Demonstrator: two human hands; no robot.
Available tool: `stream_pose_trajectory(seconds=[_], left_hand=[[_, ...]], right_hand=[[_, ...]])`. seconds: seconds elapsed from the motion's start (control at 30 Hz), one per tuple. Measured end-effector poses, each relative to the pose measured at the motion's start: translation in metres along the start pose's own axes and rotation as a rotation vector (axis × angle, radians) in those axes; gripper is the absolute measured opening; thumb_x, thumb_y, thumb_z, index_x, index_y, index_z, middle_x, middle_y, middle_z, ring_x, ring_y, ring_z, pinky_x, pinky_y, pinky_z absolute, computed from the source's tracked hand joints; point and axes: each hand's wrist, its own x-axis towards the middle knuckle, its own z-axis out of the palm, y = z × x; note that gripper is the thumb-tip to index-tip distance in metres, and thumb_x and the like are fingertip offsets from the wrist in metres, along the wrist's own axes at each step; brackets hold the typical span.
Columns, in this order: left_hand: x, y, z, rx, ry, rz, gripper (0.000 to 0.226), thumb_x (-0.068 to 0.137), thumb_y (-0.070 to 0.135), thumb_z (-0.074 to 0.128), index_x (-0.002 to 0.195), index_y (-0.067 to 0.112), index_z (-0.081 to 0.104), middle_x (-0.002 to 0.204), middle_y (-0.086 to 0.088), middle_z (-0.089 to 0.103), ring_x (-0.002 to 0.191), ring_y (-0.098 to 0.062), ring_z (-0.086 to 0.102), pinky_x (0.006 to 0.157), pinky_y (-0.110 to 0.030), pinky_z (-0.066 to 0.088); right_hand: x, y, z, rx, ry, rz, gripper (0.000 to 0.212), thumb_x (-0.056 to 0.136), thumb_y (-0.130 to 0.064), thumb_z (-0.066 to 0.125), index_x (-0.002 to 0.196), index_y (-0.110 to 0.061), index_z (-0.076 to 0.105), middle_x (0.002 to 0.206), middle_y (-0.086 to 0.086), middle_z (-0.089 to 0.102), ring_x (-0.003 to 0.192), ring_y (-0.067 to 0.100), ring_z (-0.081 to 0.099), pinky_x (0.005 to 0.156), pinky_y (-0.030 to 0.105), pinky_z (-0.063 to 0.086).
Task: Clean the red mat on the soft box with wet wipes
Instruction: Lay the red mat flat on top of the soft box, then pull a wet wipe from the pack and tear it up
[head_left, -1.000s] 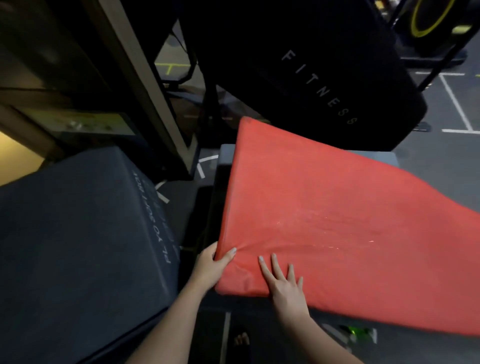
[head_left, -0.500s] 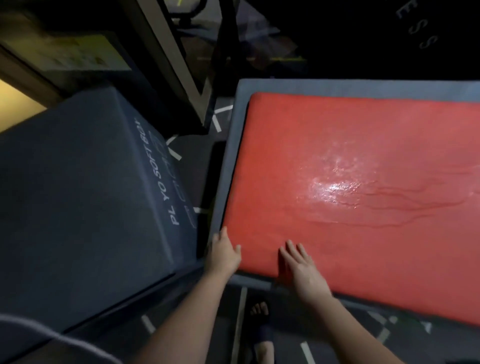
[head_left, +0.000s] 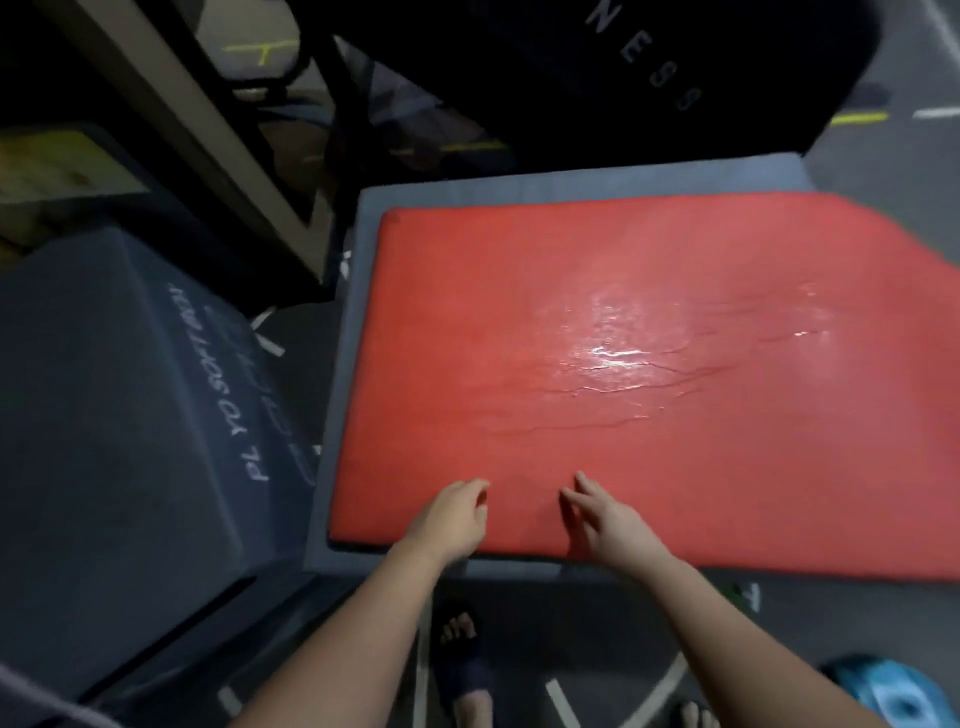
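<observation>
The red mat (head_left: 649, 374) lies flat on top of a grey soft box (head_left: 571, 184), with a shiny creased patch near its middle. Its right end runs past the box's edge. My left hand (head_left: 451, 519) hovers over the mat's near edge, fingers loosely curled and holding nothing. My right hand (head_left: 605, 517) is beside it over the same edge, fingers relaxed and pointing left, also holding nothing. No wet wipe is visible in either hand.
A second dark soft box (head_left: 119, 441) with white lettering stands close on the left, a narrow gap between the two. A black fitness pad (head_left: 649, 67) leans behind. A blue pack (head_left: 893, 693) lies on the floor at lower right. My sandalled foot (head_left: 462, 660) is below.
The mat went from tilted up to lying flat on the box. Both hands let go of its near-left corner and now sit over the near edge, closer together.
</observation>
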Motion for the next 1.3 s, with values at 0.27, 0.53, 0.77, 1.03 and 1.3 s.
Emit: stream_pose_trajectory(seconds=[0.27,0.53,0.77,1.03,1.3], left_hand=[[-0.022,0.089,0.059,0.055,0.137,0.123,0.047,0.101,0.02,0.055,0.147,0.019,0.051,0.142,-0.007,0.059,0.131,-0.028,0.055,0.109,-0.037,0.044],[-0.018,0.255,0.18,0.029,0.064,0.424,0.041,0.101,0.02,0.056,0.142,0.023,0.057,0.133,0.001,0.065,0.122,-0.02,0.059,0.103,-0.034,0.047],[-0.002,0.32,0.329,-0.123,-0.202,0.584,0.038,0.1,0.017,0.058,0.137,0.025,0.062,0.12,0.005,0.069,0.106,-0.01,0.066,0.096,-0.032,0.052],[0.096,0.313,0.494,-0.147,-0.366,0.684,0.039,0.102,0.015,0.057,0.139,0.027,0.061,0.121,0.006,0.069,0.108,-0.005,0.064,0.092,-0.015,0.047],[0.167,0.326,0.564,0.043,-0.397,0.985,0.038,0.102,0.013,0.058,0.139,0.019,0.061,0.132,-0.005,0.066,0.119,-0.019,0.061,0.099,-0.021,0.043]], right_hand=[[-0.124,0.089,-0.015,0.285,0.388,0.105,0.053,0.09,-0.004,0.052,0.141,-0.021,0.052,0.149,-0.002,0.046,0.138,0.012,0.043,0.111,0.016,0.026],[-0.227,0.237,-0.001,0.372,0.506,0.449,0.046,0.09,-0.009,0.052,0.135,-0.016,0.056,0.136,-0.001,0.056,0.127,0.017,0.051,0.107,0.022,0.033],[-0.235,0.345,0.048,0.577,0.671,0.816,0.043,0.093,-0.011,0.049,0.136,-0.012,0.055,0.135,0.006,0.056,0.127,0.021,0.05,0.106,0.028,0.036],[-0.172,0.519,0.122,0.649,0.808,1.201,0.056,0.094,-0.017,0.047,0.147,-0.032,0.039,0.159,0.011,0.015,0.132,0.04,0.032,0.109,0.043,0.033],[-0.116,0.632,0.163,0.705,0.809,1.327,0.049,0.09,-0.019,0.053,0.137,-0.011,0.05,0.154,0.02,0.027,0.139,0.037,0.032,0.113,0.041,0.031]])
